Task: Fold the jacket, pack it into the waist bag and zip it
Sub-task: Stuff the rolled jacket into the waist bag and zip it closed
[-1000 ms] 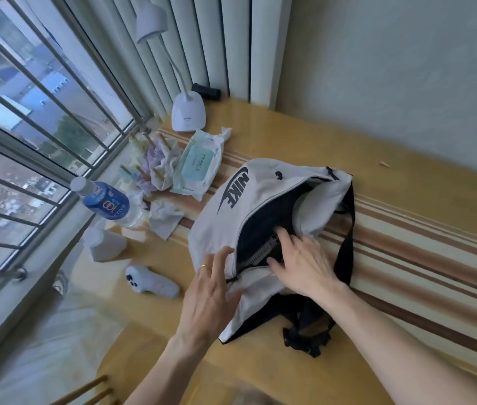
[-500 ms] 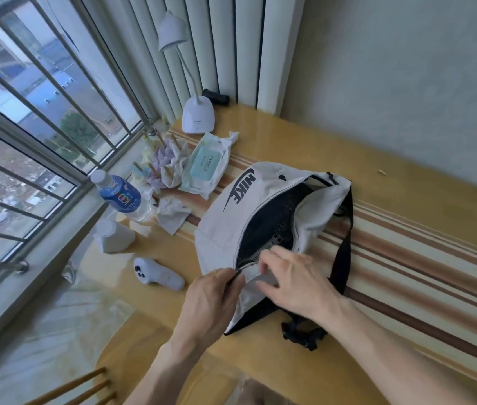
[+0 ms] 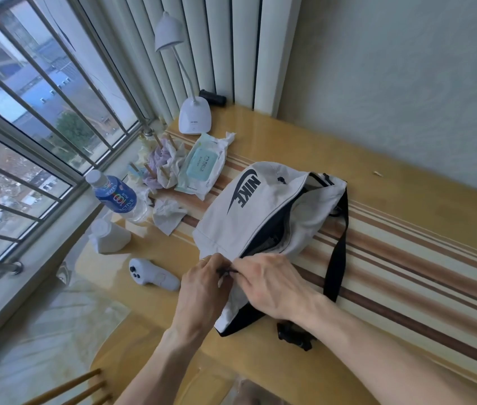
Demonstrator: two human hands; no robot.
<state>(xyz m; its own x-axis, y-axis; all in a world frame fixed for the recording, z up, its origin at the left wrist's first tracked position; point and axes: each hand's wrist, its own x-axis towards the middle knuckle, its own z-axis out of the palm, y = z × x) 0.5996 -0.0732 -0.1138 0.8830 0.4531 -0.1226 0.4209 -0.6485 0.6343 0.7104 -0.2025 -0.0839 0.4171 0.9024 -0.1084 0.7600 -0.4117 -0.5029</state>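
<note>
The white cloth waist bag with the black logo (image 3: 249, 217) lies on the shiny yellow wooden table with brown stripes (image 3: 406, 258). Its long opening is still wide open, and something dark is seen deep inside (image 3: 278, 229). That dark thing is likely the folded jacket, but it cannot be told for sure.

A second ago the right hand (image 3: 272, 283) was pressed into the open mouth of the bag, and the left hand (image 3: 202, 287) was laid flat on the near end. Now both hands are brought together at the near end of the zip. A small dark piece, likely the zip pull (image 3: 225, 271), is pinched where the two hands meet. Which hand has it cannot be told. The cloth at the near end of the bag is held down under the hands.

So the packing looks done, and the zipping is about to be started. The zip is not yet closed at all. The black strap (image 3: 338, 252) lies beside the bag, across the table stripes, and its black buckle (image 3: 295, 336) sits near the right wrist. Care may be needed so that no cloth is caught in the zip teeth.
</note>
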